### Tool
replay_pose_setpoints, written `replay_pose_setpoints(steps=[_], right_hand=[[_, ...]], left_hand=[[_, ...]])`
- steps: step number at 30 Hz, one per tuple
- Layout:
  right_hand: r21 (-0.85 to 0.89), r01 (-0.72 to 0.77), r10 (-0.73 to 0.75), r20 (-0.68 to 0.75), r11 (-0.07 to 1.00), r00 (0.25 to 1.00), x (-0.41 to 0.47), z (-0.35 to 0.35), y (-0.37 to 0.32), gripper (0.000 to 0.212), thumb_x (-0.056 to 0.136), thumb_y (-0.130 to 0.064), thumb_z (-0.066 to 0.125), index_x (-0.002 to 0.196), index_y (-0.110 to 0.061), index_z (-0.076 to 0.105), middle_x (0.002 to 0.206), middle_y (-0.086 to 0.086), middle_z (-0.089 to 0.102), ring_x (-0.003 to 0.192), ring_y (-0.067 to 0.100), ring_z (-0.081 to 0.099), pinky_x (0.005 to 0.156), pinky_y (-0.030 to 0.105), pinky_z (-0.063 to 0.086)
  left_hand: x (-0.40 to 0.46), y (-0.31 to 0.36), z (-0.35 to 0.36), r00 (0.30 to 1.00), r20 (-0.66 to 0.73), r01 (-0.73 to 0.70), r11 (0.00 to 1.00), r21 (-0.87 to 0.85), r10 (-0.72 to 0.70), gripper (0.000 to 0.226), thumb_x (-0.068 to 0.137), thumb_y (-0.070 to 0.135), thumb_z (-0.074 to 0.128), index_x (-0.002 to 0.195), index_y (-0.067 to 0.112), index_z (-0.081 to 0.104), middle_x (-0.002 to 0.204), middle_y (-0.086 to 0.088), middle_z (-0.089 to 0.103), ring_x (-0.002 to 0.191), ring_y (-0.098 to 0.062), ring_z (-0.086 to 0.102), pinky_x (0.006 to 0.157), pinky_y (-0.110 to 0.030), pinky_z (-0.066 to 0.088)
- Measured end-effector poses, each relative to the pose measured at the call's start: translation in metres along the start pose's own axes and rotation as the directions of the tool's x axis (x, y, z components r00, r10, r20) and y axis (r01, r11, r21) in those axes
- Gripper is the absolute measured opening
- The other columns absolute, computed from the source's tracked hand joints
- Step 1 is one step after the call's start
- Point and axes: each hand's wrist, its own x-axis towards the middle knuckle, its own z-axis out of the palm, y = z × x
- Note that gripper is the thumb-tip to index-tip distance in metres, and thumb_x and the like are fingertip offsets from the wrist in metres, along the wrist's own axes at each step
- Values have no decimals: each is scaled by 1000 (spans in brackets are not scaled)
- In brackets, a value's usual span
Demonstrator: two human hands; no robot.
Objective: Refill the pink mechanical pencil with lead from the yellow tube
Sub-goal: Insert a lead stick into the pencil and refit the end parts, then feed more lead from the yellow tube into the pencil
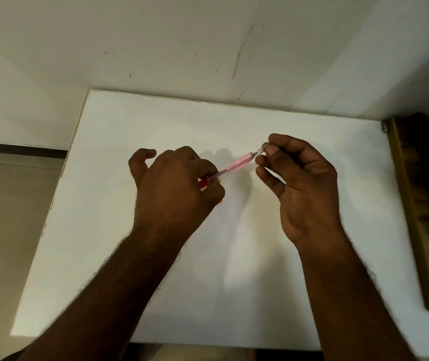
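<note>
The left hand point(179, 183) is closed around the lower barrel of the translucent pink plastic mechanical pencil point(236, 164), which slants from that fist up toward two o'clock, held in the air above the white rectangular tabletop point(234, 282). At the pencil's upper end the right hand point(304, 183) has its thumb and forefinger pinched together on the small pale cap point(262, 149), just beyond a short grey metal collar; its other fingers curl loosely, touching nothing. A sliver of orange-yellow point(220, 181) peeks out under the left hand's fingers, at about four o'clock from its knuckles; this is probably the yellow lead tube, tucked in that hand or lying beneath it, but which I cannot tell. The step in hand looks like working the end cap, whether off or back on cannot be told. To do it well, keep the left grip firm so the barrel does not twist, move the cap straight along the pencil's axis rather than sideways, and keep the open end tilted upward so no lead slides out. A brown wooden edge point(411, 217) borders the tabletop at three o'clock.
</note>
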Motion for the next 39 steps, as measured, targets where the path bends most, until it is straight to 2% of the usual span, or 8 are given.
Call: replay_pose_setpoints(steps=[11, 20, 24, 27, 31, 33, 36, 39], right_hand=[[-132, 108, -103, 50, 985, 993, -1, 2, 4, 15, 91, -5, 73, 99, -17, 78, 92, 2, 80, 85, 20, 78, 75, 30, 61], [-157, 123, -115, 58, 980, 992, -1, 4, 2, 15, 92, -6, 71, 101, -18, 78, 92, 0, 80, 82, 19, 77, 75, 31, 61], [-157, 53, -37, 107, 986, 994, -4, 8, 0, 24, 93, -10, 71, 114, -22, 74, 97, 0, 80, 88, 21, 78, 75, 31, 61], [-255, 38, 6, 170, 966, 985, -6, 12, 2, 31, 91, -13, 74, 121, -21, 69, 95, 4, 82, 91, 23, 79, 78, 37, 63], [-361, 106, -70, 112, 926, 991, -6, 12, 4, 24, 87, -20, 78, 109, -20, 68, 86, 2, 82, 81, 21, 79, 76, 41, 65], [-501, 119, -121, 27, 857, 992, -4, 8, 7, 21, 85, -27, 81, 103, -21, 70, 82, -1, 81, 75, 16, 79, 77, 41, 65], [-790, 137, -212, 9, 598, 977, -1, 2, 15, 19, 83, -34, 81, 97, -25, 73, 76, -16, 73, 72, 4, 72, 78, 32, 61], [-905, 158, -241, 64, 394, 968, -3, 3, 24, 10, 86, -32, 76, 93, -25, 73, 78, -12, 74, 74, 10, 70, 71, 24, 47]], left_hand=[[0, -2, 1, 1000, -3, 3, 1000, -9, -3, 13, 77, 42, 63, 80, 35, 74, 79, 13, 63, 82, -7, 61, 104, -39, 16], [-3, 2, 2, 1000, -4, -27, 1000, 4, 27, 12, 80, 40, 63, 77, 33, 73, 77, 10, 62, 80, -10, 62, 104, -37, 13], [-1, 8, 1, 1000, -22, -1, 993, -118, -2, 15, 81, 42, 60, 77, 35, 72, 75, 13, 62, 80, -4, 61, 105, -40, 17], [-2, 12, 1, 1000, 3, -15, 990, -143, 15, 21, 83, 44, 55, 78, 33, 72, 74, 13, 62, 77, -3, 59, 103, -42, 20], [-3, 13, 1, 997, 44, -55, 980, -190, 65, 26, 86, 45, 52, 81, 33, 74, 77, 14, 65, 79, -2, 59, 101, -42, 22], [0, 9, -1, 997, 20, -67, 976, -205, 72, 26, 91, 45, 52, 83, 34, 74, 77, 13, 66, 78, -3, 61, 99, -43, 27], [5, -4, -2, 999, -49, -21, 976, -215, 11, 18, 94, 38, 58, 85, 34, 73, 77, 11, 67, 77, -6, 65, 94, -44, 37], [7, -13, 0, 996, -43, 66, 986, -153, -74, 12, 92, 38, 60, 90, 36, 72, 83, 13, 66, 80, -4, 64, 88, -34, 25]])
